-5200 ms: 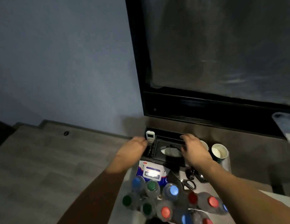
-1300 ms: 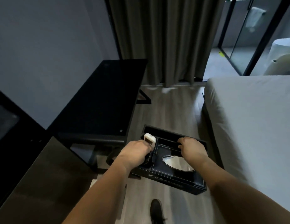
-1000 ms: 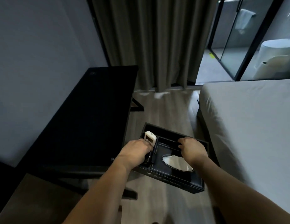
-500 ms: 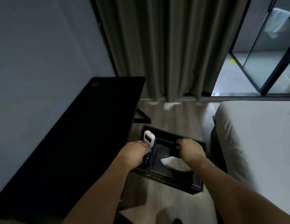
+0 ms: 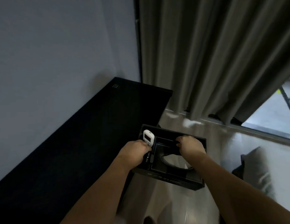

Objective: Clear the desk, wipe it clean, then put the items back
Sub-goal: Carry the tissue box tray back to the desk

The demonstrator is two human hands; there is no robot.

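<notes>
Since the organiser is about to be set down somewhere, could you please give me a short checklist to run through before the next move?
1. Left hand grip on the black organiser tray: ok, closed on its left edge.
2. Right hand grip: ok, closed on the inner divider.
3. White remote secure: cannot tell; it stands upright in the left compartment, beside the left fingers.
4. Tray level: not ok, it looks slightly tilted, though the wide lens may exaggerate this.
5. Black table free for set-down: ok, nothing visible on its top.
6. Tray over the table: not ok, it is mostly above the floor, right of the table's edge.
</notes>
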